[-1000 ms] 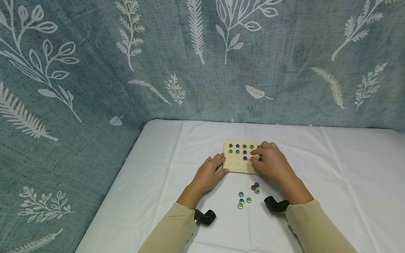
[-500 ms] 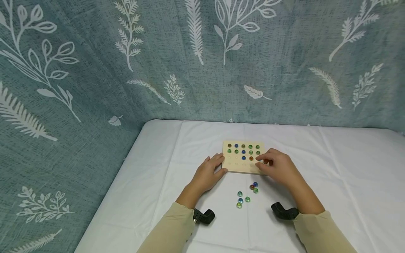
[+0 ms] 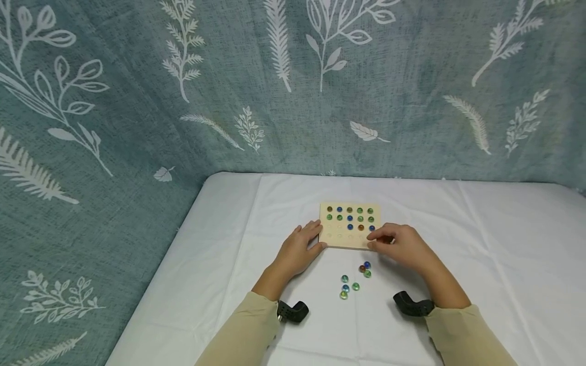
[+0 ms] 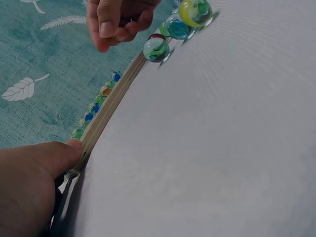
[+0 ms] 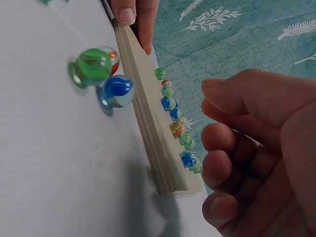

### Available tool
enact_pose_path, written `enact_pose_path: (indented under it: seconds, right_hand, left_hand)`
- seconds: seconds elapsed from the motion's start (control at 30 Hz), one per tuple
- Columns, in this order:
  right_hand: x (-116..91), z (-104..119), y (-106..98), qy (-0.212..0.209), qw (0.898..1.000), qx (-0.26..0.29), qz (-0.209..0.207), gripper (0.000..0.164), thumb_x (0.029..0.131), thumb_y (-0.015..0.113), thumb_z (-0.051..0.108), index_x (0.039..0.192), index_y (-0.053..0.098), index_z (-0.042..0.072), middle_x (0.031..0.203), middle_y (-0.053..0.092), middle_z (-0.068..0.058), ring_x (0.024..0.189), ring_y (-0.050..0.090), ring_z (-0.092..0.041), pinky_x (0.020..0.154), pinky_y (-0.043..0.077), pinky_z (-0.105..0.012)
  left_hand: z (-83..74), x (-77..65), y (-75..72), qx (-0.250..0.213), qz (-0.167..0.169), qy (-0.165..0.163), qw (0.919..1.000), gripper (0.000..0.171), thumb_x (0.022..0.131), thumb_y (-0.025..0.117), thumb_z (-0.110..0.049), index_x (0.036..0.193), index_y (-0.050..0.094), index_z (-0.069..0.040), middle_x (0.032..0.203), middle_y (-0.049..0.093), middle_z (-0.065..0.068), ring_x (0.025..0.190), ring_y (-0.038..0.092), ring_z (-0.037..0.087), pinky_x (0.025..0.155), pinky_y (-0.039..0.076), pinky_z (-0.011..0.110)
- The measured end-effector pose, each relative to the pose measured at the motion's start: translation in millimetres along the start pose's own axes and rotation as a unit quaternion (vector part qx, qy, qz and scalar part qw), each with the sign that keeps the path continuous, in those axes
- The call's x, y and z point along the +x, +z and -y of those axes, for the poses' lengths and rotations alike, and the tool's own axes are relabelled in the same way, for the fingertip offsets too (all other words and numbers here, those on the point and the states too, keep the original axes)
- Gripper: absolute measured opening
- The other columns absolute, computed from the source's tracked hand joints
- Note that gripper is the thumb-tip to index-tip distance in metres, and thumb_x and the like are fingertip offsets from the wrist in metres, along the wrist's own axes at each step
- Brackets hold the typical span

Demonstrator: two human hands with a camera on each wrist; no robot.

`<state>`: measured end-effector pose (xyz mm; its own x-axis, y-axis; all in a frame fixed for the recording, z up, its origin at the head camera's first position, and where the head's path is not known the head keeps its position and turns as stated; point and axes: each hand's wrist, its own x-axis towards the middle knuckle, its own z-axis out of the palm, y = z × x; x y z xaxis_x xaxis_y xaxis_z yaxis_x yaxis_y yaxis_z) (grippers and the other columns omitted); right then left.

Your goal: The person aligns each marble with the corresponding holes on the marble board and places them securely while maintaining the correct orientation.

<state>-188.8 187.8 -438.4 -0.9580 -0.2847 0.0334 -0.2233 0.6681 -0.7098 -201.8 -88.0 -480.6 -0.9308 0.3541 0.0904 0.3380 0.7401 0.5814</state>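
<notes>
A pale wooden board (image 3: 344,242) with rows of shallow hollows lies on the white cloth. Glass marbles fill its two back rows, and the third row has a blue marble (image 3: 350,227), an orange-brown marble (image 3: 361,227) and another blue marble (image 3: 372,228) toward the right. My left hand (image 3: 295,252) rests against the board's left side, fingers extended and thumb (image 4: 69,152) at its front corner. By the board's front right corner hovers my right hand (image 3: 403,246), fingers loosely bent with thumb and index tips close together. No marble shows between them in the right wrist view.
Several loose marbles lie on the cloth in front of the board, among them a blue one (image 3: 367,265), a red-brown one (image 3: 362,269) and a yellow-green one (image 3: 344,295). Behind the table hangs a blue-green leaf-patterned curtain (image 3: 274,147).
My right hand has drawn back from over the board toward its front right corner, uncovering marbles in the second and third rows. My left hand has stayed at the board's left side.
</notes>
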Motion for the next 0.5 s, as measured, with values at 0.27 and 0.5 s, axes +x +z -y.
enact_pose_path:
  seconds: [0.27, 0.5]
  right_hand:
    - [1.6, -7.3, 4.4, 0.013, 0.995, 0.049, 0.082, 0.018, 0.089, 0.072, 0.021, 0.102, 0.076, 0.01, 0.087, 0.069, -0.001, 0.07, 0.057, -0.013, 0.058, 0.051, -0.024]
    - [0.8, -9.8, 6.8, -0.001, 0.992, 0.057, 0.108, 0.018, 0.087, 0.075, 0.02, 0.102, 0.077, 0.01, 0.092, 0.071, 0.0, 0.076, 0.057, -0.013, 0.064, 0.051, -0.023]
  left_hand:
    - [1.2, -0.4, 0.0, -0.004, 0.004, -0.004, 1.0, 0.057, 0.098, 0.06, -0.035, 0.148, 0.045, -0.013, 0.157, 0.038, -0.003, 0.147, 0.031, 0.012, 0.126, 0.018, 0.031]
    - [1.3, 0.4, 1.4, -0.004, 0.0, 0.002, 1.0, 0.056, 0.098, 0.06, -0.034, 0.148, 0.046, -0.011, 0.156, 0.039, -0.002, 0.146, 0.032, 0.013, 0.126, 0.019, 0.032]
